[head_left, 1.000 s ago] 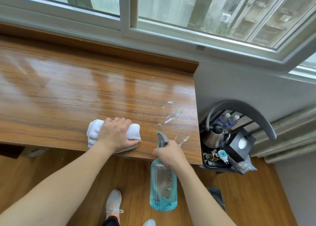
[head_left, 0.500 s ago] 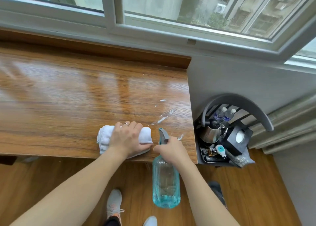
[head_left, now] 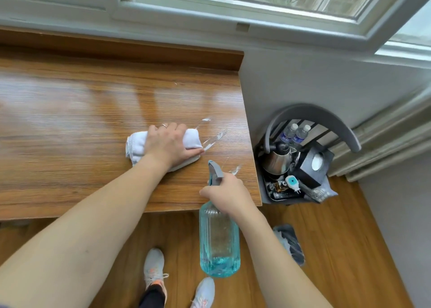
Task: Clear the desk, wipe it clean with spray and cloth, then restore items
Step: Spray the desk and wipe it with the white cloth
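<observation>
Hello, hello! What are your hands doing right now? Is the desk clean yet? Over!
Left hand presses white cloth on desk. Right hand grips spray bottle off the front edge. Wet streaks beside the cloth, not yet wiped. Nothing in the way.

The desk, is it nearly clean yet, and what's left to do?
Cleared: the desk is bare; kettle and bottles wait on the chair. Now: left hand presses the cloth toward spray streaks; right hand holds the spray bottle. Left: finish wiping, restore things.

The left hand [head_left: 171, 144] has slid the cloth [head_left: 140, 145] rightward (up to the spray streaks [head_left: 215, 137]).
</observation>
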